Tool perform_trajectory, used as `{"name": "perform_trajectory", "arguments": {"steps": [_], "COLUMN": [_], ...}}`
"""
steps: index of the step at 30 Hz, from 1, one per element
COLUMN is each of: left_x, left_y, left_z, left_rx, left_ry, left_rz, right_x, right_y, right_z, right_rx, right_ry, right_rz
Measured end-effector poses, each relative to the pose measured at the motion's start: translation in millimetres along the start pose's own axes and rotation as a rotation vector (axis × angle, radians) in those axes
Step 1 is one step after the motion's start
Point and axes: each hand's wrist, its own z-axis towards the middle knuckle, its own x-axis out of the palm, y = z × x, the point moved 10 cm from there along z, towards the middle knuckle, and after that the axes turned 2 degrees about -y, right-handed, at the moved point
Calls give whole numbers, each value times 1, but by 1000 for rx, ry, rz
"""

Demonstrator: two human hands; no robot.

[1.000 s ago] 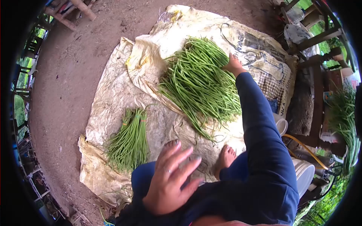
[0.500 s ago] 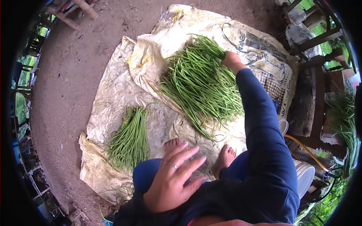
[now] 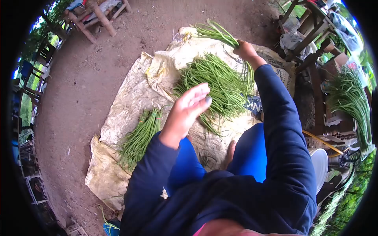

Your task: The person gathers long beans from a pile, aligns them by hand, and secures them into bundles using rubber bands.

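Observation:
In the head view my right hand [image 3: 247, 52] grips a handful of long green beans [image 3: 215, 34] by one end, raised over the far side of the heap. Some strands hang below that hand. A big loose heap of long beans [image 3: 218, 80] lies on the spread sacks [image 3: 124, 104]. My left hand [image 3: 186, 113] is held up in front of the heap, nothing in it, fingers slightly curved and thumb apart. At lower left rests a smaller bundle of long beans [image 3: 141, 137] with a band around its top.
More long beans [image 3: 350, 102] hang over a wooden rack at the right. A white bucket [image 3: 319, 167] and a yellow hose [image 3: 323, 141] are beside my right leg. A wooden bench [image 3: 94, 19] stands at the far left on bare dirt ground [image 3: 75, 98].
My right hand has lifted the handful of long beans up and away from the heap. My left hand has risen toward the heap. My view has shifted, and my legs show more.

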Motion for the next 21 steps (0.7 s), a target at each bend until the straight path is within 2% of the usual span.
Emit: {"name": "perform_trajectory", "arguments": {"steps": [2, 3, 4, 5, 6, 7, 8, 9, 11, 13, 14, 15, 16, 17, 19, 20, 21], "left_x": [7, 10, 21, 21, 26, 30, 25, 20, 27, 5, 3, 6, 0, -7, 1, 13, 26], "left_y": [2, 9, 8, 41, 44, 47, 54, 63, 43, 45, 91, 76, 71, 67, 59, 57, 60], "left_z": [21, 33, 42, 72, 74, 84, 96, 113, 111, 74, 111, 101, 86, 73, 85, 84, 84], "left_rx": [-97, -142, -198, -276, -350, -315, -293, -233, -101, -218, -179, -173, -217, -262, -111, -122, -139], "left_ry": [21, -65, -17, 93, 57, 41, -48, -63, -12, -303, -109, -113, -231, -345, -204, -106, -5], "left_rz": [-177, -261, -166, -164, -226, -287, -336, -406, -682, -428, -622, -618, -446, -267, -99, -107, -117], "right_x": [-31, -44, -56, -67, -72, -67, -65, -46, -37, -22, -22, -17, -12, -6, -20, -37, -30], "right_y": [23, 41, 60, 76, 92, 103, 121, 131, 159, 163, 162, 150, 140, 114, 78, 91, 95], "right_z": [-22, -24, -37, -54, -69, -88, -111, -127, -173, -196, -202, -204, -205, -199, -180, -184, -186], "right_rx": [-7, -21, -64, -115, -211, -191, -253, -237, -346, -351, -363, -333, -287, -39, -35, -92, -57], "right_ry": [-37, -63, -116, -172, -297, -268, -328, -228, -311, -257, -263, -122, 28, 157, 33, 57, 150], "right_rz": [-48, -92, -92, -85, -168, -144, -281, -413, -274, -96, -90, 363, 812, 1070, 1211, 1249, 1305]}}
